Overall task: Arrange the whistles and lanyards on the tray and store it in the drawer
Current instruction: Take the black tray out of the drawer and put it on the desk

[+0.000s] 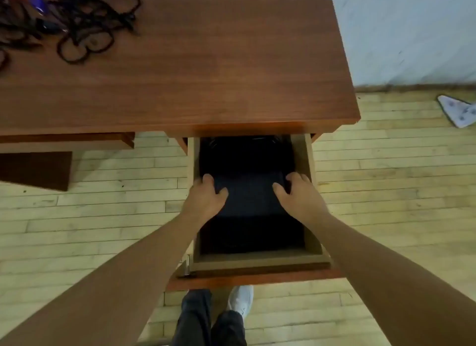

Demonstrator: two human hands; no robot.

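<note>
Black lanyards [85, 28] with whistles [38, 4] lie tangled on the surface [206, 62], far left. Left hand [206, 196] and right hand [296, 193] fingers curl over a dark tray [249, 198] inside the open drawer [309, 162]. No legible writing.

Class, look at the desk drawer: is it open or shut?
Open. The drawer is pulled out from under the desk top, showing its dark inside, where the left hand and right hand reach.
</note>
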